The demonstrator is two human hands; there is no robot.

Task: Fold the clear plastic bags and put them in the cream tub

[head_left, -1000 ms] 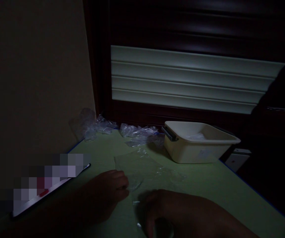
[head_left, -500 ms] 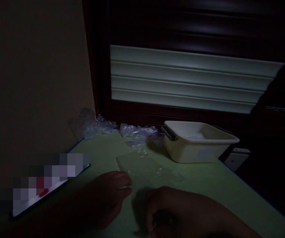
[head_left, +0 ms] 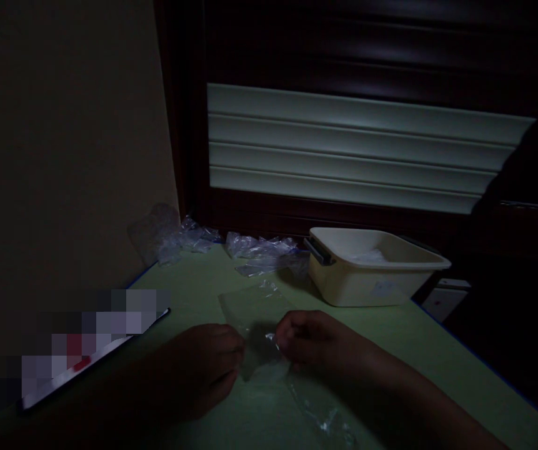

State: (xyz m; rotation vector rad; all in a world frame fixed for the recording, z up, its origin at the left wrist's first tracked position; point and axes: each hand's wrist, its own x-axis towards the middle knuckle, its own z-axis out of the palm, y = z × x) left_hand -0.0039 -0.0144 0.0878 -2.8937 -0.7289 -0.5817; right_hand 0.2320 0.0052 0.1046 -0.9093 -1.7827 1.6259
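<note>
The scene is very dark. My left hand [head_left: 203, 362] rests on the green table [head_left: 400, 350], fingers curled and pinching the edge of a clear plastic bag [head_left: 262, 353]. My right hand [head_left: 313, 340] pinches the same bag from the right side, fingers closed. The two hands sit close together, about a hand's width apart. The bag trails down toward me across the table, crinkled near the lower edge. A second flat clear bag [head_left: 245, 303] lies just beyond my hands.
A cream plastic tub [head_left: 372, 272] stands at the back right of the table. Crumpled clear bags [head_left: 250, 250] pile along the back edge and in the corner. A flat card or tablet [head_left: 95, 356] lies at the left. Wall to the left, dark shutter behind.
My right hand has come up from the near edge of the table to beside the left hand. Both hands now pinch a clear bag, lifted slightly between them.
</note>
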